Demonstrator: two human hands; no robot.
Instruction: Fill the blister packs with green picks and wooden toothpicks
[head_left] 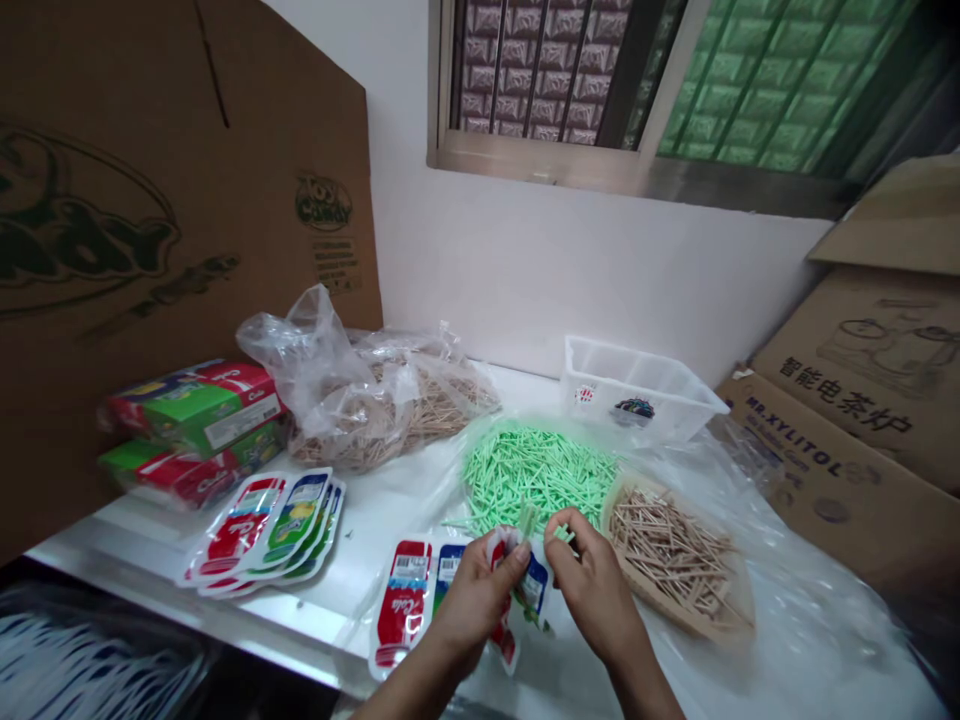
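A red, white and blue printed plastic packet (pixel 535 582) is held above the white worktop (pixel 322 625), in front of the heap of thin, bright green sticks (pixel 532 465). It is pinched between the thumb and fingers of the left hand (pixel 484 590). By the right hand (pixel 583 572), a few short, pale green sticks (pixel 564 534) are gripped between closed fingertips, beside the packet's upper edge. The step in hand is judged to be the loading of sticks into the packet; for the next move, a steady opening and lined-up stick ends would be called for. The packet is held tilted, its long axis running roughly up and down the view, with its upper end towards the heap. Whether any sticks are already seated inside cannot be told, the fingers overlapping there.
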